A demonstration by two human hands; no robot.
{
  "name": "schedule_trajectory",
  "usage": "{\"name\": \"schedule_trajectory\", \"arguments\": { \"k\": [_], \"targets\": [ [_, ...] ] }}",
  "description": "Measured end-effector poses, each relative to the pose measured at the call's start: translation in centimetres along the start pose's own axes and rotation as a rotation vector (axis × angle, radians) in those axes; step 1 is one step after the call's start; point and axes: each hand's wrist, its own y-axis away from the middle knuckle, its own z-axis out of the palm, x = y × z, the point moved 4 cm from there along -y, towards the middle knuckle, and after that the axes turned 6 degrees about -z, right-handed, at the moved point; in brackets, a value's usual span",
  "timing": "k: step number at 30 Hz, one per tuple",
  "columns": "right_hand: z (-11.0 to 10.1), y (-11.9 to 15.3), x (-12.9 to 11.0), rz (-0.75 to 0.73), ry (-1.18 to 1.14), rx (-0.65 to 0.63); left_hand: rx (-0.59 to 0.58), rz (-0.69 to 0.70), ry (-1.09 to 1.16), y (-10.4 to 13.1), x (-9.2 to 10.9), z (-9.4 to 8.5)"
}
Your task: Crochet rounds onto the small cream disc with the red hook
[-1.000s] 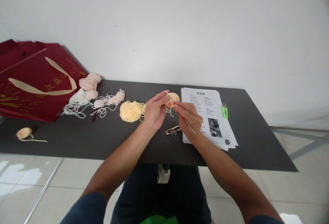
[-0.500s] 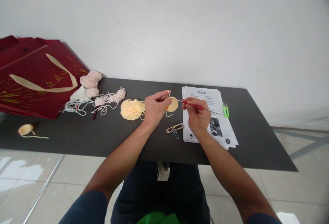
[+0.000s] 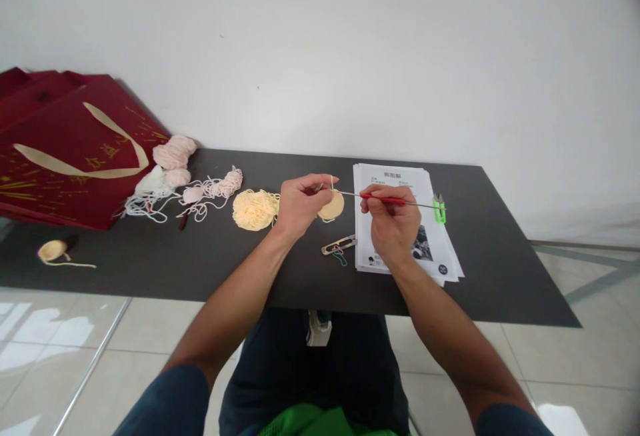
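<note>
My left hand (image 3: 305, 204) pinches a round, pale yellow crochet piece (image 3: 332, 207) at its edge, with a strand of yarn looped over the raised index finger. My right hand (image 3: 394, 216) is closed around the red grip of a crochet hook (image 3: 383, 199). The hook's metal shaft points left and reaches the top edge of the crochet piece by my left fingertips; whether a loop sits on its tip is too small to tell. Just left of my left hand lies a ball of yellow yarn (image 3: 255, 210).
Printed sheets (image 3: 393, 263) lie under my right hand, with green thread snips (image 3: 439, 209) beside them. Metal snips (image 3: 339, 245) and a blue stitch marker (image 3: 341, 259) lie nearer me. Pink yarn (image 3: 225, 185), a red paper bag (image 3: 65, 136) and a small crocheted cup (image 3: 52, 250) are leftward.
My right hand has moved a little to the right with the crochet hook, which now lies more level. The crochet piece has turned slightly, and its orange spot is now hidden.
</note>
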Motion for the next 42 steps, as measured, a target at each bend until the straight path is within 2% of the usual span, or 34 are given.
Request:
{"name": "schedule_trajectory", "arguments": {
  "k": [5, 12, 14, 18, 23, 34, 39, 42],
  "targets": [
    [0.0, -0.1, -0.3, -0.020, -0.011, -0.033, -0.078, -0.145, 0.131, 0.0, 0.0, 0.2],
    [-0.1, 0.1, -0.8, -0.038, 0.029, -0.029, -0.092, -0.222, 0.077, -0.2, 0.1, -0.3],
    [0.0, 0.0, -0.4, 0.013, -0.040, -0.020, -0.087, -0.207, 0.070, -0.3, 0.0, -0.3],
    [0.5, 0.0, 0.9, 0.219, -0.211, 0.025, -0.092, -0.176, 0.097, -0.1, -0.2, 0.1],
    [1.0, 0.5, 2.2, 0.393, -0.252, 0.071, -0.069, -0.143, 0.119, 0.2, -0.3, 0.5],
    [1.4, 0.9, 2.4, 0.469, -0.290, 0.077, -0.096, -0.072, 0.216, 0.1, -0.6, 0.5],
    [1.3, 1.0, 2.6, 0.500, -0.297, 0.111, -0.059, 0.032, 0.188, 0.1, -0.5, 0.4],
    [1.2, 1.1, 2.7, 0.499, -0.311, 0.119, -0.041, 0.019, 0.193, 0.1, -0.5, 0.4]
  ]
}}
